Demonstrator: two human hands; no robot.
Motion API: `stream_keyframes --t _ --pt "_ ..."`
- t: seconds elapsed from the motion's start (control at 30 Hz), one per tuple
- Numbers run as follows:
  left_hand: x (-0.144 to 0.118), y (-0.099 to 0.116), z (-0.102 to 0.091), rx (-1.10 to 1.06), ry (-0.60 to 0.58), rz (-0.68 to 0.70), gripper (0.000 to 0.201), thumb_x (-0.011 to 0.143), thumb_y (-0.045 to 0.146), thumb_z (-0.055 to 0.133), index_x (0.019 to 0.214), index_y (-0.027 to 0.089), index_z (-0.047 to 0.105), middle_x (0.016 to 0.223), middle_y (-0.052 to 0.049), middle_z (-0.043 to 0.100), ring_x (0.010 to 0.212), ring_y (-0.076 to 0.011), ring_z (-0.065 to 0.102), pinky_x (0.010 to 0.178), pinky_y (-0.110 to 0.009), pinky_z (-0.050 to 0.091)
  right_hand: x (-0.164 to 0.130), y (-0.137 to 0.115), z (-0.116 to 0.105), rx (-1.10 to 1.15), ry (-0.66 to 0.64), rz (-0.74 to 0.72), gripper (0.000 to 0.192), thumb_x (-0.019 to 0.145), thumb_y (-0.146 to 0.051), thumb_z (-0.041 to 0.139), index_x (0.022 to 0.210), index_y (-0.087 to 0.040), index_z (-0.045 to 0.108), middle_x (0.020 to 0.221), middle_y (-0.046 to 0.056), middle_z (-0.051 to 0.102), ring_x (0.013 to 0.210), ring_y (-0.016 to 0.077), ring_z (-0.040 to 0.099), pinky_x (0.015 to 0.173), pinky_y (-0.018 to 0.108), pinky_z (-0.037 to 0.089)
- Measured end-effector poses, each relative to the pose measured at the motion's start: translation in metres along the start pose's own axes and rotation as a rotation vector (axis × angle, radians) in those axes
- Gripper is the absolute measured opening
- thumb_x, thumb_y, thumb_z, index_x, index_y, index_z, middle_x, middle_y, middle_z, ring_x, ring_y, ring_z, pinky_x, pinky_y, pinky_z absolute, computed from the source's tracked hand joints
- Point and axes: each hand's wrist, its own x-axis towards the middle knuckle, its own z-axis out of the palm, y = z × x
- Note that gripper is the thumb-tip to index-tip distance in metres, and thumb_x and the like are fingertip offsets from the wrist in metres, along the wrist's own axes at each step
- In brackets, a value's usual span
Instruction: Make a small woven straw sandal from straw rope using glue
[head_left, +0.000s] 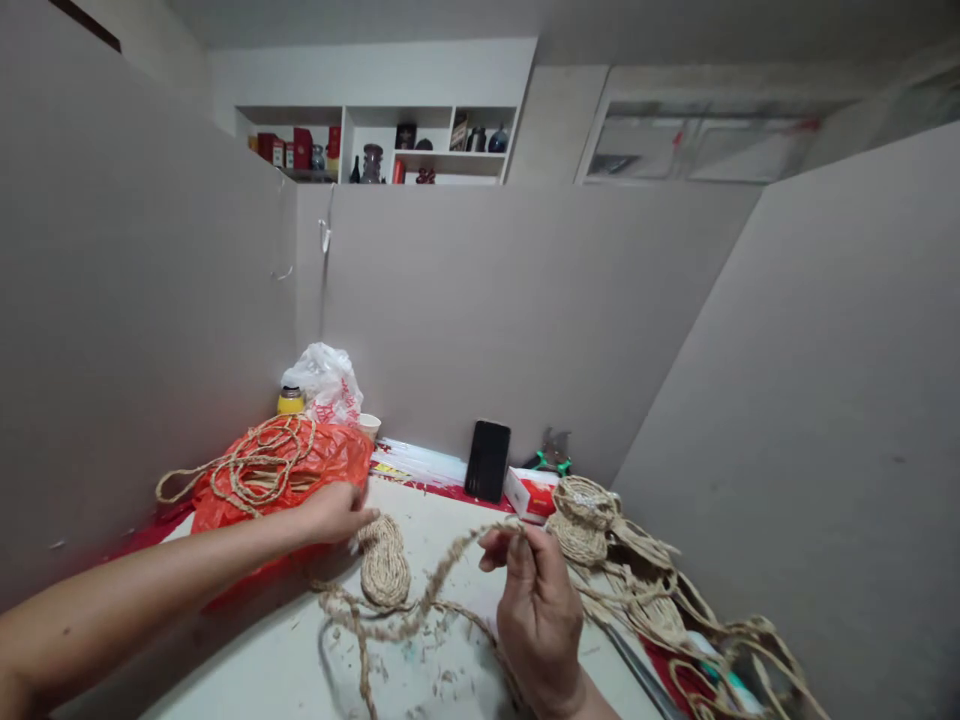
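My right hand (538, 610) is closed, its thumb and fingertips pinching the end of a braided straw rope (439, 580). From there the rope sags leftward over the white board and loops back, with fuzzy stray fibres along it. My left hand (334, 512) reaches across beside the red plastic bag (341, 452). Its fingers are closed at the upper end of a woven straw sole (385, 565), a figure-eight-shaped piece of coiled braid. Part of that grip is hidden behind the hand. The sole's lower end is near the rope.
More straw braid (262, 455) lies on the red bag. At right are woven straw pieces (589, 520) with long loose strands. A black phone (487, 460) leans at the back, near a red-and-white box (532, 493) and green-handled pliers (553, 455). Grey partitions (510, 300) enclose the table.
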Motion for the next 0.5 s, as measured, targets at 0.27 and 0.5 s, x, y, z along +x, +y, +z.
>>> stream_keyframes --t 0.27,0.5 --pt "0.014 -0.003 0.049 -0.104 0.104 -0.092 0.039 0.040 0.024 0.079 0.071 0.020 0.056 0.060 0.002 0.055 0.076 -0.0258 0.058 0.070 -0.032 0.038 -0.012 0.012 0.006 -0.045 -0.145 -0.091 0.021 0.094 -0.025 0.039 0.106 -0.023 0.056 0.097 0.006 0.066 0.081 0.0194 0.063 0.074 0.032 0.049" --pt "0.012 0.015 0.057 -0.594 0.035 -0.069 0.034 0.057 0.038 0.070 0.076 0.016 0.052 0.072 -0.001 0.060 0.069 -0.0176 0.059 0.067 -0.029 0.046 -0.007 0.020 0.015 0.151 -0.078 0.239 0.021 0.091 -0.038 0.044 0.093 -0.022 0.056 0.082 0.003 0.062 0.073 0.0177 0.061 0.069 0.029 0.051"
